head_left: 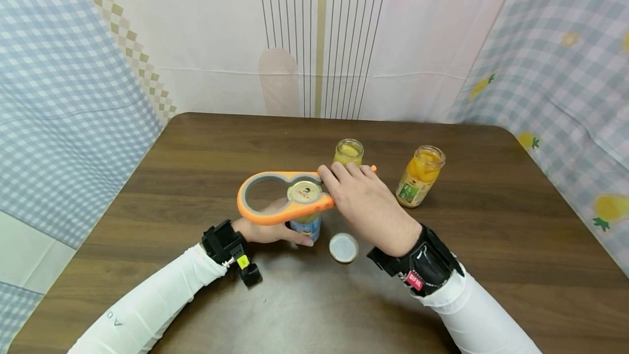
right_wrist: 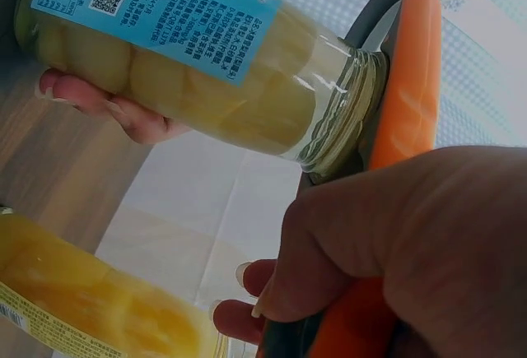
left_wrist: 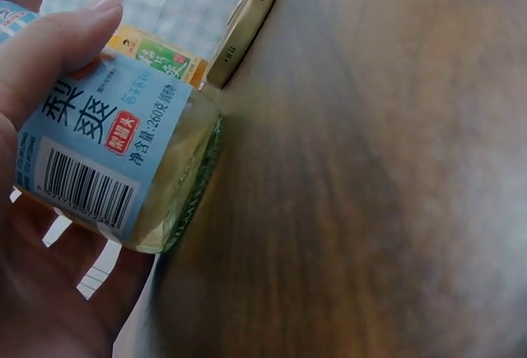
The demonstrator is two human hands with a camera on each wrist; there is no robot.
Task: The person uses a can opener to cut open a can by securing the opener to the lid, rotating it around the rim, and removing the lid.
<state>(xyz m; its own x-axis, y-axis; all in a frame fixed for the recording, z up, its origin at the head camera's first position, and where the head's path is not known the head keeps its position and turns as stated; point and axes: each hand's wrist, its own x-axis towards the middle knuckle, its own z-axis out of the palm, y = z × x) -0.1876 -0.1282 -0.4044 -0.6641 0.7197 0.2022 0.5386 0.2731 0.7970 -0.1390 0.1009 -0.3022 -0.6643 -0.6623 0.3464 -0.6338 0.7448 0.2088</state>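
Note:
My left hand [head_left: 265,230] holds a glass jar with a blue label [head_left: 306,228], its thumb and fingers curled round the body. Pale fruit chunks show through the glass in the right wrist view, and a gold lid [head_left: 304,192] caps the jar. Around that lid sits one loop of an orange and grey jar opener [head_left: 270,218]; the larger loop beside it has nothing inside. My right hand [head_left: 366,206] grips the opener's handle, fingers wrapped over it. Most of the handle is hidden under that hand.
A lidless jar of yellow-orange fruit [head_left: 416,179] stands at the right. Another lidless jar [head_left: 349,149] is behind my right hand, partly covered by it. A loose lid [head_left: 343,248] lies white side up between my forearms on the brown wooden table [head_left: 236,141].

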